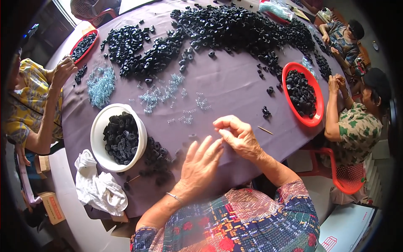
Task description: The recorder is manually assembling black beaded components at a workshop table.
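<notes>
My left hand (199, 163) is stretched out over the table's near side, its fingers straight and its palm turned toward my other hand. Close beside its fingertips, my right hand (237, 137) is closed, thumb against curled fingers; whatever it may pinch is hidden. Small black plastic parts (157, 157) lie loose to the left of my left hand, partly blurred. Beyond my hands are scattered small clear-blue coil springs (161, 95), with a denser heap of springs (100, 86) farther left. A thin wooden stick (265, 130) rests right of my right hand.
A white bucket (142, 138) of black parts stands at left, a crumpled white cloth (98, 185) before it. Red basins (321, 103) hold more parts. A large black heap (226, 25) spreads across the far side. People (354, 122) sit around the purple tablecloth (235, 90).
</notes>
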### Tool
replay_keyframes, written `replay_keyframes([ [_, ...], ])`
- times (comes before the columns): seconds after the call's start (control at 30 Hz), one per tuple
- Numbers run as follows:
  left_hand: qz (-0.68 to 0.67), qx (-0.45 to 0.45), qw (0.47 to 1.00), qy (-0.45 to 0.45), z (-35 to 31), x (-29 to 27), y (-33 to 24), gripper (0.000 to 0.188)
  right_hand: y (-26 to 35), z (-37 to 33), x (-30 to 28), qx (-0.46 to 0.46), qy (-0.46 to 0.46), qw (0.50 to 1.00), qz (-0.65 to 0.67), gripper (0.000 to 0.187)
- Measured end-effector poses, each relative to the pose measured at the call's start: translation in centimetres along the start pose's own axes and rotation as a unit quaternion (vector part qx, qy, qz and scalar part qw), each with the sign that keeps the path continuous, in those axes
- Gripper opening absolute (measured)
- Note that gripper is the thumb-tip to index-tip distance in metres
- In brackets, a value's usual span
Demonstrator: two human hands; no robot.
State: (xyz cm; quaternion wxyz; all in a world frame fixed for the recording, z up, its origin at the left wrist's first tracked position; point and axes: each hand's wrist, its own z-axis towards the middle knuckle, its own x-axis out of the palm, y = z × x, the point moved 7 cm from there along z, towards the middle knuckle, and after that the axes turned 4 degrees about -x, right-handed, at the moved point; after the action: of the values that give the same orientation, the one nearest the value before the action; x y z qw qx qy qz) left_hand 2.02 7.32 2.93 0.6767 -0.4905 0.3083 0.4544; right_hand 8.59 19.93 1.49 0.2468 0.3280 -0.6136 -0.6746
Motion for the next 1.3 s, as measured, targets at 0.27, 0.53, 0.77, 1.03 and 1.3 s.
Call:
replay_keyframes([
  [0.27,0.005,-0.051,0.998,-0.031,0.2,-0.3,1.5,0.029,2.0,13.3,-6.3,-0.217,-0.138,0.9,-0.353,0.019],
  [0.53,-0.019,-0.08,0.996,-0.045,-0.2,-1.2,2.4,0.025,1.8,25.2,-8.4,-0.254,-0.224,0.766,-0.546,0.022],
  [0.77,-0.033,-0.082,0.995,-0.039,0.0,-1.4,2.2,0.026,-1.5,26.3,-9.4,-0.178,-0.272,0.759,-0.565,0.013],
  [1.03,-0.03,-0.076,0.995,-0.058,-0.3,-1.2,2.2,0.026,-3.3,22.5,-9.2,-0.142,-0.309,0.796,-0.5,0.01],
  [1.3,-0.032,-0.064,0.995,-0.076,0.0,-0.9,2.2,0.025,-3.1,15.7,-7.6,-0.098,-0.255,0.834,-0.48,0.015],
])
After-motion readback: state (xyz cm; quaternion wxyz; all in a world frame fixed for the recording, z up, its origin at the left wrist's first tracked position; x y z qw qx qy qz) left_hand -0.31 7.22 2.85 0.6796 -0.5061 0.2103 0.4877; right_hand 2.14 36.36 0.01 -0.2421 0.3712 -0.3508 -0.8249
